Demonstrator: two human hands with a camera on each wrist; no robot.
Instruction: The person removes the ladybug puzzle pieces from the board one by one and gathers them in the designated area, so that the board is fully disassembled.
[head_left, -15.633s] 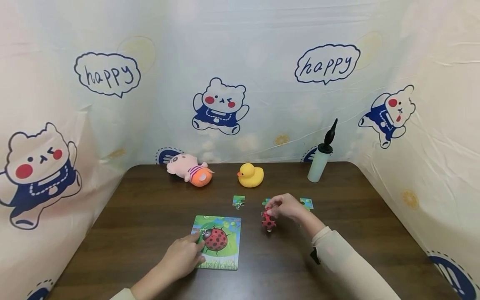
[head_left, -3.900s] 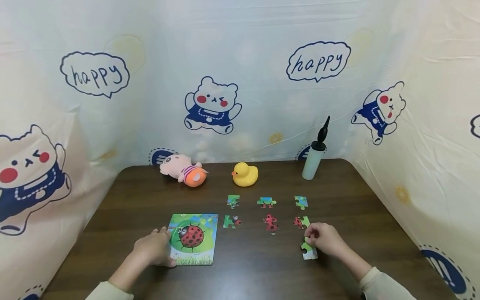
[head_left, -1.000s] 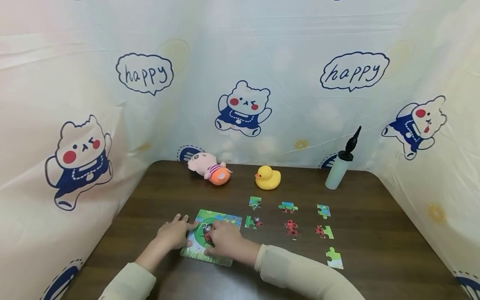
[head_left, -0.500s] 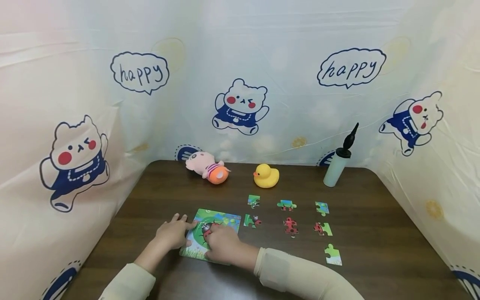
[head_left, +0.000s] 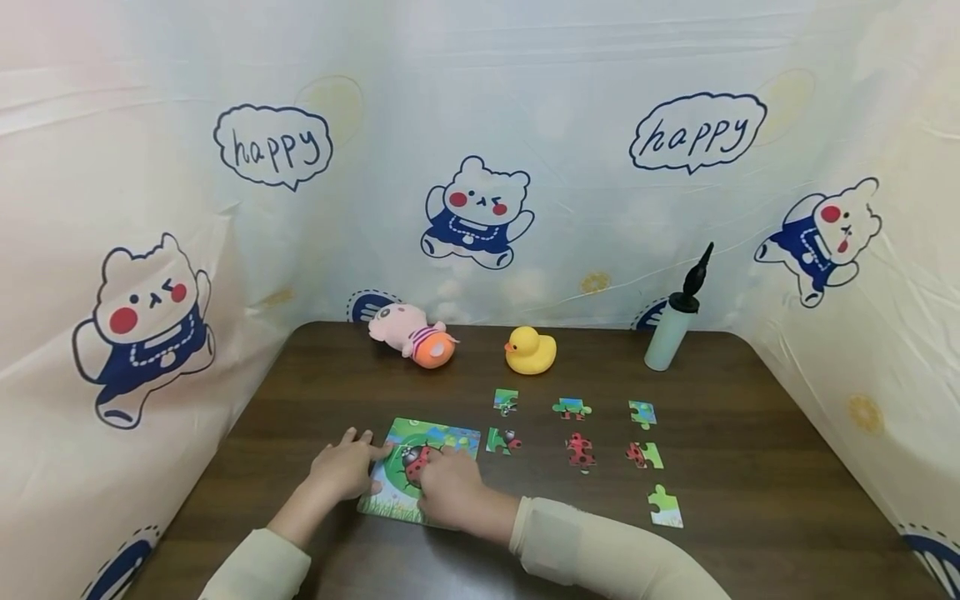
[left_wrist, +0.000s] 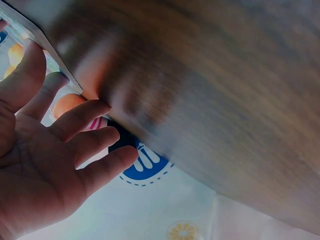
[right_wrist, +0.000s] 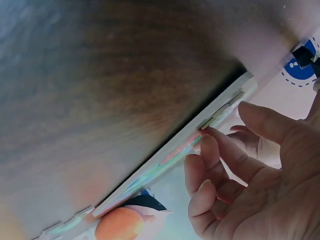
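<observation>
A ladybug jigsaw puzzle [head_left: 401,506] lies in its flat tray, tilted slightly on the table. My left hand [head_left: 343,468] rests at its left side, fingers spread, with thumb and index finger on the edge. My right hand [head_left: 453,490] reaches over the puzzle's right part; its index fingertip touches the ladybug picture. In the right wrist view, a puzzle piece [right_wrist: 222,111] sits slightly raised along the near edge, between my thumb and index finger, and the other fingers are loosely bent. My right hand hides part of the puzzle's lower right.
Loose puzzle pieces lie in rows to the right, among them a red spotted piece [head_left: 581,450] and a green corner piece [head_left: 665,507]. Behind them are a pink plush toy [head_left: 412,333], a yellow rubber duck [head_left: 531,351] and a hand pump [head_left: 670,333] on the brown table [head_left: 757,442].
Over the longer span, my right hand set down the red spotted piece and later the green corner piece, then moved left onto the puzzle. Lately its index fingertip has shifted slightly right.
</observation>
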